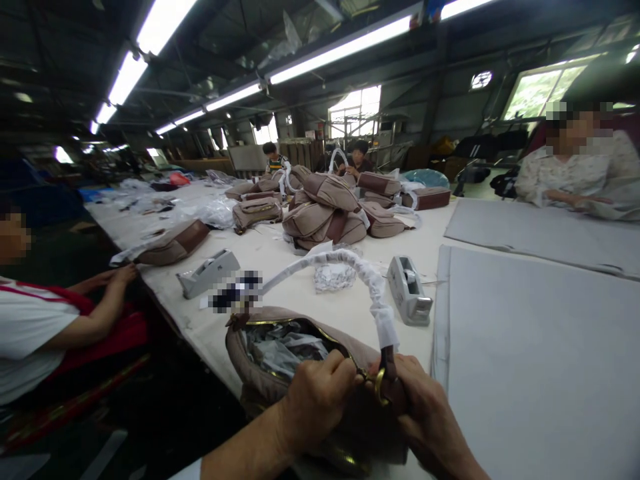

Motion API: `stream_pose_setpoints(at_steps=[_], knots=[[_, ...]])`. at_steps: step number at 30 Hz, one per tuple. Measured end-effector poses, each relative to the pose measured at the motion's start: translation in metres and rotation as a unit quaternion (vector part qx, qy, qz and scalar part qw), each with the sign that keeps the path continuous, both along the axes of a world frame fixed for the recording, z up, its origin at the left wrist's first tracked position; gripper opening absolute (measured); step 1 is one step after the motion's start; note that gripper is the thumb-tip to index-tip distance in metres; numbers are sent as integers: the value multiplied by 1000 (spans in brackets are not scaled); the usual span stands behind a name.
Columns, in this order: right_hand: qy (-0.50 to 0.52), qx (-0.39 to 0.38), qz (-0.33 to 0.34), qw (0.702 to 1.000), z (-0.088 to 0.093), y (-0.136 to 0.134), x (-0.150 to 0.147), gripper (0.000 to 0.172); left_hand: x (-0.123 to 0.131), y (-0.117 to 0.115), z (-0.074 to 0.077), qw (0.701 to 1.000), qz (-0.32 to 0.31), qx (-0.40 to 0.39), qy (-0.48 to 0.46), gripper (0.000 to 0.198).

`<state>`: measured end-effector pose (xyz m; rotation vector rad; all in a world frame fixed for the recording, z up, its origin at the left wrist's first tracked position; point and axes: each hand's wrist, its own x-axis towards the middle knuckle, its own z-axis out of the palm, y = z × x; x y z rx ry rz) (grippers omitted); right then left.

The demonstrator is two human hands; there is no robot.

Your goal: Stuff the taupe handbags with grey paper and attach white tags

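A taupe handbag [260, 347] stands open in front of me at the table's near edge, stuffed with grey paper [283, 347]. Its handle [370, 280] is wrapped in white foam and arches over it. My left hand [317, 397] is closed, pinching the zip end of the handbag at its rim. My right hand [425, 413] is closed round the bag's end by the gold ring [380, 385] where the handle joins.
Two grey tape dispensers [407, 290] [207, 272] sit beyond the bag. A heap of finished taupe bags [330, 213] fills the table's middle. Grey sheets [530, 347] cover the right side. A person's arm [100, 303] rests at the left edge; another person [580, 170] sits far right.
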<state>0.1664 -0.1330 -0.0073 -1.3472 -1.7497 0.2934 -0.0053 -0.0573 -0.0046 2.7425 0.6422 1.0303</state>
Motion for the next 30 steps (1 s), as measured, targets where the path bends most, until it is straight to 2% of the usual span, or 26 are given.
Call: stream_pose_setpoints(at_steps=[1, 2, 3, 7, 9, 12, 14, 19, 21, 25, 27, 30], knots=[[7, -15, 23, 1000, 2, 1, 2, 8, 1, 0, -2, 998, -2, 68, -15, 18], [13, -27, 40, 999, 3, 2, 4, 9, 2, 1, -2, 995, -6, 99, -29, 15], [18, -32, 49, 998, 3, 4, 5, 9, 4, 1, -1, 995, -7, 93, -36, 13], [4, 5, 18, 1000, 1, 5, 4, 8, 8, 0, 9, 995, 11, -102, 3, 18], [-11, 28, -4, 1000, 0, 4, 0, 9, 4, -1, 12, 986, 27, -166, 13, 20], [-19, 53, -16, 998, 3, 2, -8, 15, -8, 2, 13, 979, 34, -201, 10, 18], [-16, 55, -14, 998, 5, 3, -13, 19, -15, 6, 14, 981, 35, -193, 12, 16], [-18, -15, -39, 999, 7, 15, -19, 28, -24, 20, 8, 989, 44, -143, 15, 19], [-13, -25, -54, 998, 5, 19, -21, 27, -25, 29, 3, 982, 48, -179, 19, 24], [3, 20, -56, 998, 1, 19, -27, 23, -26, 40, 2, 959, 23, -282, 31, 27], [-6, 16, -66, 998, 0, 18, -27, 22, -27, 42, 7, 967, 12, -253, 21, 24], [-25, -18, -65, 997, 2, 18, -20, 18, -25, 42, 12, 987, 17, -157, 10, 16]])
